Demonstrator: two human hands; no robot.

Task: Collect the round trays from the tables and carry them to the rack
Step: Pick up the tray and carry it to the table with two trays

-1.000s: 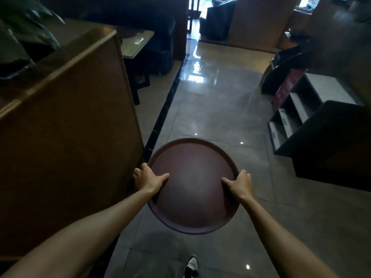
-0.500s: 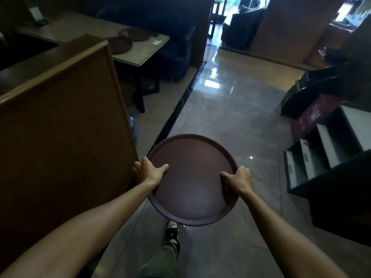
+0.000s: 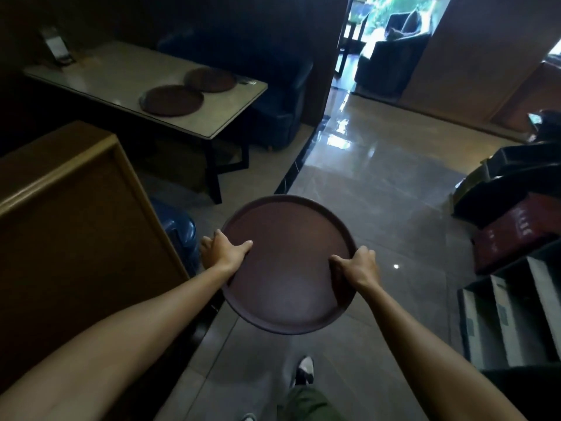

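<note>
Landmark: carried round tray (image 3: 288,265), held level over floor aisle.
- Far left of it, beyond wooden partition (image 3: 76,214): counter (image 3: 100,71) with two more round trays (image 3: 172,100) lying flat, touching or nearly so.
- Left hand (image 3: 224,250): grip closed on tray's left rim, thumb on top.
- Right hand (image 3: 358,265): grip closed on right rim, same way.
- Right of tray: dark shelving (image 3: 513,314), possibly rack, unsure.
- Advice: keep tray level, hold opposite rims evenly, clear partition corner while walking.

Pale table (image 3: 100,72), two round brown trays (image 3: 171,100) (image 3: 210,79) lying side by side on it
</note>
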